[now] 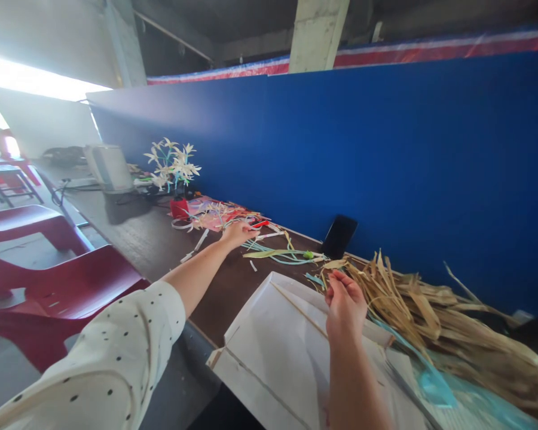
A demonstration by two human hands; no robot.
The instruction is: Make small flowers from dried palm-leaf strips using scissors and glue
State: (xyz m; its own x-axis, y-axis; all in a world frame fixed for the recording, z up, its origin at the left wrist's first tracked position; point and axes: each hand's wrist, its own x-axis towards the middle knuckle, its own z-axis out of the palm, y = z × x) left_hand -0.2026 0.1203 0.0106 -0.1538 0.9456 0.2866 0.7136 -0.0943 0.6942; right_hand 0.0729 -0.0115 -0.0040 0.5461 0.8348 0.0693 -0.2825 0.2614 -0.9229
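My left hand [238, 234] reaches over the table beside a red-handled item [260, 224] and white flower stems; its fingers are bent together, and what they hold is too small to make out. Closer to me, my right hand [346, 301] is raised above the white cardboard box [278, 340], fingers pinched, near the dried husks [403, 298]. Anything between those fingertips cannot be made out. Pale blue-green stems [278, 254] with a green piece [308, 255] lie between the hands. A thin stick [298, 310] rests on the box.
White flowers [173, 164] stand in a red pot [179, 208] at the table's back left. A black phone [339, 236] leans on the blue partition [385, 149]. Red chairs [72, 286] are at the left. Clear blue plastic [437, 382] lies at the lower right.
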